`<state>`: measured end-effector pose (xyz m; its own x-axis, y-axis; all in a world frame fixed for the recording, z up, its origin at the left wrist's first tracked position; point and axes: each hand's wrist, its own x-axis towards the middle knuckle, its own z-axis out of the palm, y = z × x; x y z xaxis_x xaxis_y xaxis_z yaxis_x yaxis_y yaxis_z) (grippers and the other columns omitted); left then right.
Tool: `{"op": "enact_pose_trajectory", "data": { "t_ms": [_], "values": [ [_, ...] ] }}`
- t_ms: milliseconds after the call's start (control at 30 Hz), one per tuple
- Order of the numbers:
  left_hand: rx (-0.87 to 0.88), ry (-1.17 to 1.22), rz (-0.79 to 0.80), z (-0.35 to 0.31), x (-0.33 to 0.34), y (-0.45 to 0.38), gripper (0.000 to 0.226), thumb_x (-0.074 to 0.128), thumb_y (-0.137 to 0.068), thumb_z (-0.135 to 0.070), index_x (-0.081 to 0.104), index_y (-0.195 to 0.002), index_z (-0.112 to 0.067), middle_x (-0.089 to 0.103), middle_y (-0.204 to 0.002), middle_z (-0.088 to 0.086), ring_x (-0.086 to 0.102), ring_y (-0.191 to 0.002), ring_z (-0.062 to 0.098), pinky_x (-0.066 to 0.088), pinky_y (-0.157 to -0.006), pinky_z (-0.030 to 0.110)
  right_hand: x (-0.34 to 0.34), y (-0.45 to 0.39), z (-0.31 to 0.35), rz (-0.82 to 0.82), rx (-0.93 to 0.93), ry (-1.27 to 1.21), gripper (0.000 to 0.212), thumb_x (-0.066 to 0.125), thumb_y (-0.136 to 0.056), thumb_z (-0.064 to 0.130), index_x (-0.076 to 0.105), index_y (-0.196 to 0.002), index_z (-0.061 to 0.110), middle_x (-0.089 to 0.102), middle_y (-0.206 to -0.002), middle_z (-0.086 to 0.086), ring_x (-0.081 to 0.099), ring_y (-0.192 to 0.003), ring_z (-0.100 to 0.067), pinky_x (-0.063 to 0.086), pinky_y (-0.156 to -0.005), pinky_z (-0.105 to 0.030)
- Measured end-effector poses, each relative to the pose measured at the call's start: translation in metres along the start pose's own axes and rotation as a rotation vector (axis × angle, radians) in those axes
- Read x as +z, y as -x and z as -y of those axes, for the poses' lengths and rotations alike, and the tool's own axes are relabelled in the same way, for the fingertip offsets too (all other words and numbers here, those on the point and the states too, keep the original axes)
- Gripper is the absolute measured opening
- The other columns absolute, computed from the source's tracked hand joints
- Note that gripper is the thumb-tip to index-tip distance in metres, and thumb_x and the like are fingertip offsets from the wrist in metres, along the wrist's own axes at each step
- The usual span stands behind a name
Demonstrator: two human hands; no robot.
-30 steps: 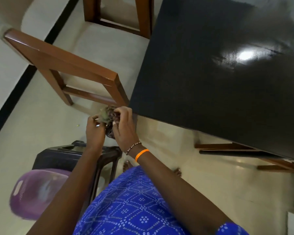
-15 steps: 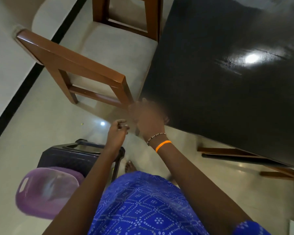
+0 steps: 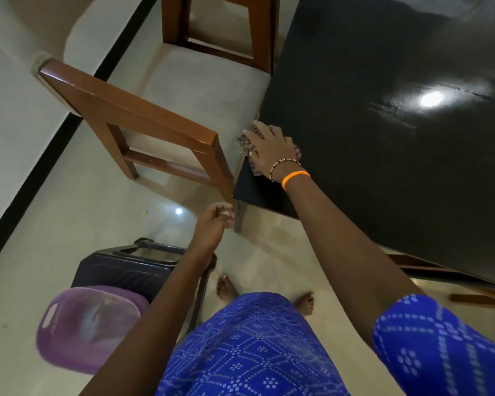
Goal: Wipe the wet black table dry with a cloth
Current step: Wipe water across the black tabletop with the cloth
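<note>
Basket [image 3: 92, 328] and stool [image 3: 132, 267] low left, chair [image 3: 143, 124] above. Left hand [image 3: 215, 221] off the table [image 3: 383, 138], fingers loosely curled, holding nothing I can see. Right hand [image 3: 272, 150] lies flat on the cloth [image 3: 247, 144] at the table's near-left edge, fingers spread, pressing it. I judge cloth soft, limp, light; best kept under a flat palm

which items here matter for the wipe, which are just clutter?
Job: table; cloth, pressed flat under right hand at the table's corner.

Lying about: two chairs, dark stool, purple basket. Left hand holds nothing.
</note>
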<state>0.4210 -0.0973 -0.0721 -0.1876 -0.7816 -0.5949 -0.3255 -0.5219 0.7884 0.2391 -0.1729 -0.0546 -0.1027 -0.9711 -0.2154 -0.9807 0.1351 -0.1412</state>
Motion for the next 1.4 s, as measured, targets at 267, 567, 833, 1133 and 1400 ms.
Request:
{"op": "enact_pose_trajectory", "data": {
  "t_ms": [267, 567, 833, 1133, 1400],
  "values": [
    [-0.162, 0.021, 0.091, 0.005, -0.002, 0.007, 0.021, 0.039, -0.095, -0.006, 0.056, -0.104, -0.014, 0.059, -0.096, 0.004, 0.052, -0.072, 0.009, 0.039, -0.063, 0.019, 0.038, 0.066, 0.032, -0.062, -0.102, -0.037, 0.050, 0.046, -0.090, 0.032, 0.036, -0.139, 0.030, 0.026, -0.152, -0.001, 0.023, -0.138, -0.031, 0.029, -0.101, -0.048],
    [-0.250, 0.104, 0.093, 0.014, 0.033, 0.029, 0.024, 0.039, -0.096, -0.011, 0.060, -0.095, -0.022, 0.064, -0.093, -0.004, 0.055, -0.086, 0.012, 0.040, -0.076, 0.025, 0.058, 0.126, -0.010, -0.094, -0.235, 0.168, 0.061, 0.068, -0.071, 0.030, 0.050, -0.130, 0.029, 0.054, -0.135, -0.001, 0.058, -0.113, -0.026, 0.049, -0.073, -0.036],
    [-0.211, -0.016, 0.242, 0.005, 0.136, 0.062, 0.027, 0.038, -0.098, -0.014, 0.056, -0.118, -0.015, 0.063, -0.097, -0.003, 0.054, -0.090, 0.013, 0.041, -0.080, 0.025, 0.068, 0.210, -0.127, -0.256, -0.119, 0.202, 0.048, 0.044, -0.083, 0.026, 0.050, -0.131, 0.027, 0.053, -0.136, -0.001, 0.057, -0.113, -0.025, 0.047, -0.072, -0.036],
    [-0.196, -0.104, 0.483, 0.001, 0.264, 0.105, 0.035, 0.038, -0.098, -0.016, 0.046, -0.131, -0.022, 0.064, -0.101, -0.004, 0.056, -0.089, 0.011, 0.044, -0.076, 0.024, 0.069, 0.322, -0.273, -0.298, 0.090, 0.257, 0.059, 0.055, -0.078, 0.032, 0.041, -0.135, 0.027, 0.048, -0.141, -0.002, 0.052, -0.118, -0.026, 0.046, -0.074, -0.038],
    [-0.178, -0.159, 0.554, 0.005, 0.327, 0.128, 0.038, 0.037, -0.099, -0.017, 0.042, -0.136, -0.020, 0.063, -0.102, -0.003, 0.057, -0.093, 0.012, 0.044, -0.077, 0.021, 0.075, 0.395, -0.368, -0.376, 0.272, 0.237, 0.056, 0.049, -0.082, 0.031, 0.041, -0.137, 0.028, 0.046, -0.143, -0.002, 0.040, -0.125, -0.025, 0.042, -0.080, -0.038]
  ]
}}
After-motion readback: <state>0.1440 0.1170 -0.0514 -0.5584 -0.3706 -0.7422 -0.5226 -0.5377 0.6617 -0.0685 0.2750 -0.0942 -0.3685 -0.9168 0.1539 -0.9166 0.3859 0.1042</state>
